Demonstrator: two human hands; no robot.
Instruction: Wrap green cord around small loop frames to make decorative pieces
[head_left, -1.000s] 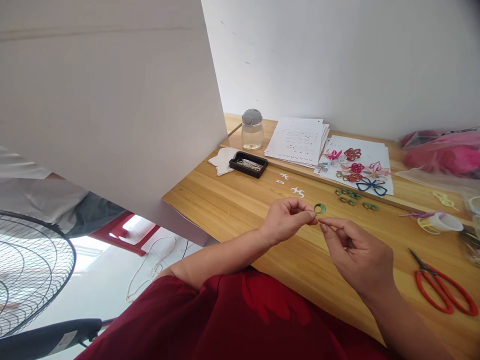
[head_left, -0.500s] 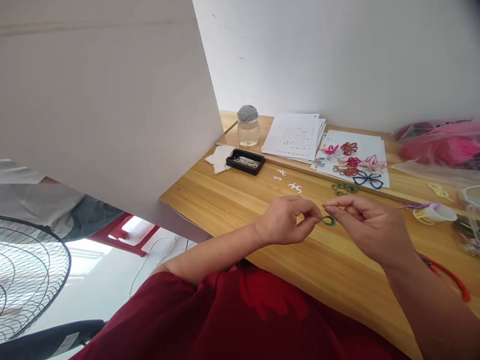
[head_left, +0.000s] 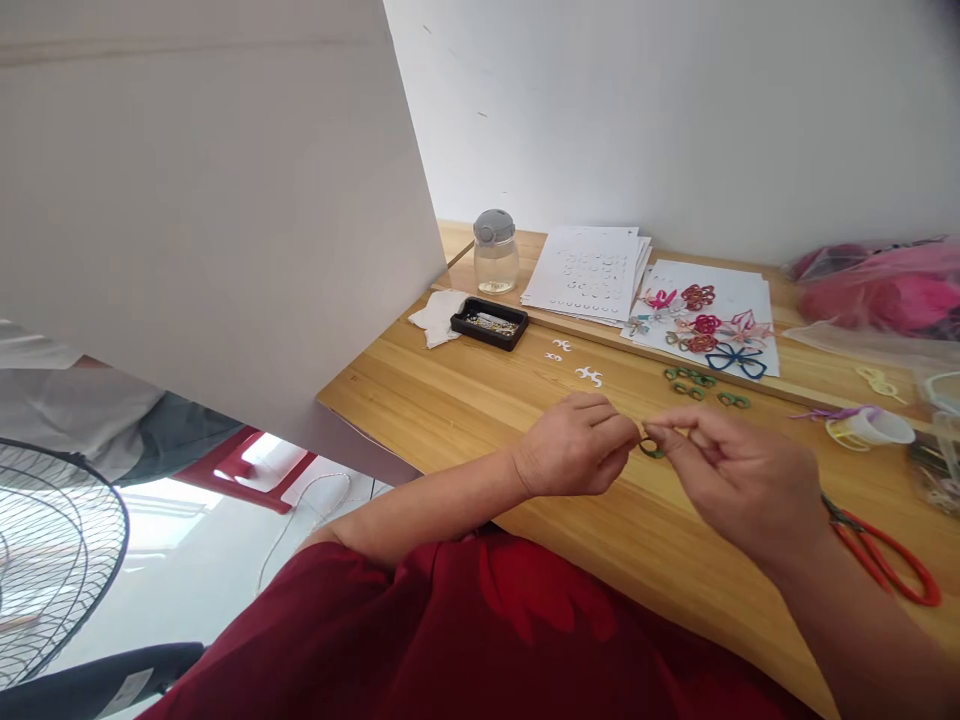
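Over the wooden table (head_left: 450,400), my left hand (head_left: 577,445) and my right hand (head_left: 735,475) meet at the fingertips. Between them is a small green loop (head_left: 651,449), perhaps of wrapped thread or wire; both hands pinch it and partly cover it. Just beyond my right hand lie several small green curled pieces (head_left: 690,380). Red-handled scissors (head_left: 885,555) rest under and beside my right forearm. Small white paper cut-outs (head_left: 589,376) lie farther off, past my left hand.
A black tray (head_left: 489,323) of small bits sits by a white cloth (head_left: 436,318) and a grey-lidded bottle (head_left: 496,255). Paper sheets (head_left: 585,270) and colourful flower-shaped ornaments (head_left: 705,325) are at the back. A white cup (head_left: 874,427) lies on the right; a fan (head_left: 56,560) stands at left.
My right hand has tilted and shifted slightly downward, and the green loop has turned and is more covered by fingers. More of the scissors and the green pieces shows.
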